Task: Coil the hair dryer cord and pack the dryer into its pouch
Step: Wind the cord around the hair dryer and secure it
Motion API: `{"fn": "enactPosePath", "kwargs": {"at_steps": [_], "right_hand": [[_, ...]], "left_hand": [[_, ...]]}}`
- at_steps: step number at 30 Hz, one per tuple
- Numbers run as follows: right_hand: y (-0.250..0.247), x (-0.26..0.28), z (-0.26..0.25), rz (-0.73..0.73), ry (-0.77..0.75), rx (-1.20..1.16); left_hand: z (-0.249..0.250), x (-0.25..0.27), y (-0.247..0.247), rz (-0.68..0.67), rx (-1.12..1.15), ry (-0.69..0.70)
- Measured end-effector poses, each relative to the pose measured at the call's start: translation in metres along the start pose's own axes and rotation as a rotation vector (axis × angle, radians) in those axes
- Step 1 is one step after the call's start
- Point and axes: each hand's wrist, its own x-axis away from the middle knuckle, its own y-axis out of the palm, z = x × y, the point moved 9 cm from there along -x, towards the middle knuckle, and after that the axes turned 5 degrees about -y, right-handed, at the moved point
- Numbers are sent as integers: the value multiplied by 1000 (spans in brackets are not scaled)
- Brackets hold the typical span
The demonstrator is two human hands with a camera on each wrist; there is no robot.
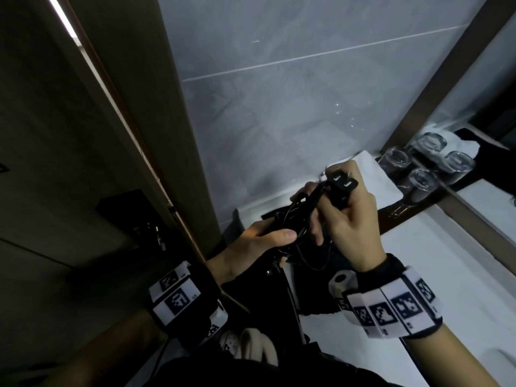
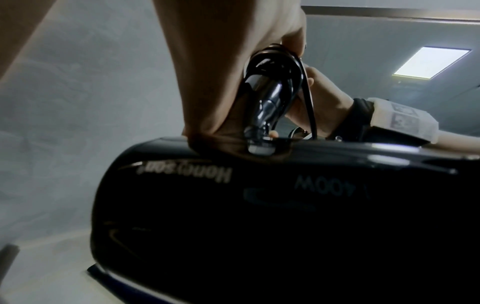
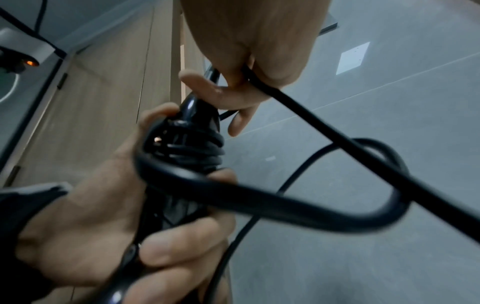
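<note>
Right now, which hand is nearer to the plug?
Right. The right hand holds the plug; the left hand grips the dryer handle below it.

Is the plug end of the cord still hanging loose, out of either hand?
No: the right hand grips the plug, prongs up, while the left hand holds the coiled cord.

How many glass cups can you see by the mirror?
2 real glasses stand upside down by the mirror: one farther back, one nearer. The other two shapes behind them are their mirror reflections. More may be hidden outside the picture.
</note>
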Motion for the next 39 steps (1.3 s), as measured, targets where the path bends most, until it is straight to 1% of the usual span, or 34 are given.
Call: {"fn": "enactPosePath", "kwargs": {"at_steps": [2, 4, 5, 7, 9, 10, 12, 16, 21, 23, 24, 26, 29, 30, 32, 34, 36, 39], "right_hand": [[-6, 0, -7, 66, -99, 168], [-10, 2, -11, 120, -171, 259], [-10, 1, -10, 135, -172, 259], [-11, -3, -4, 134, -111, 208], [-9, -8, 2, 83, -47, 141], [-8, -11, 5, 42, -28, 143], [-9, -12, 10, -28, -23, 221], [-22, -5, 19, -96, 21, 318], [-18, 17, 33, -299, 64, 235], [-16, 24, 39, -364, 101, 301], [-16, 26, 40, -372, 103, 354], [-19, 24, 31, -321, 44, 468], [-27, 18, 8, -165, -103, 552], [-28, 17, 2, -136, -136, 574], [-27, 16, -4, -123, -177, 586], [-26, 17, -6, -135, -160, 547], [-22, 18, -1, -161, -99, 484], [-16, 20, 4, -199, -26, 335]], "left_hand": [[2, -2, 0, 20, -23, 17], [7, -4, 0, 27, -44, 59], [10, -5, 0, 36, -55, 79], [13, -7, -1, 50, -64, 102], [13, -7, -4, 65, -57, 127], [14, -8, -6, 79, -47, 141], [16, -7, -12, 105, -35, 171], [20, -8, -17, 99, -46, 219], [19, -10, -21, 106, -35, 252], [18, -11, -21, 108, -60, 245], [18, -11, -21, 103, -74, 237], [17, -11, -21, 84, -94, 223], [12, -11, -18, 43, -148, 181], [11, -11, -16, 23, -164, 174], [8, -10, -13, -3, -190, 161], [5, -10, -14, 4, -204, 148], [4, -9, -14, 14, -244, 147], [2, -9, -12, 20, -283, 135]]}}
